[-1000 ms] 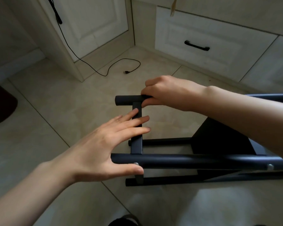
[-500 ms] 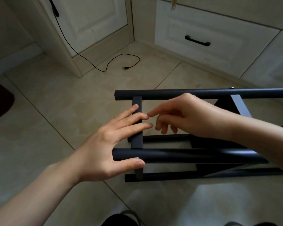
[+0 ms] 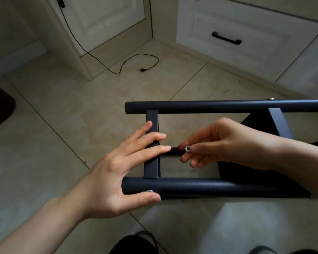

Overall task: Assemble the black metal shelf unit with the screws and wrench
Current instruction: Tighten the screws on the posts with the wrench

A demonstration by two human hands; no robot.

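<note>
The left hand lies flat with straight fingers across the flat crossbar, thumb under the near tube, with open floor to its left. The black shelf frame lies on its side on the floor, long tubes running left to right. The right hand pinches a silver screw inside the frame opening.

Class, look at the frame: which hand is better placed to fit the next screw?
The right hand: it already pinches a screw. The left hand lies flat, steadying the crossbar.
</note>
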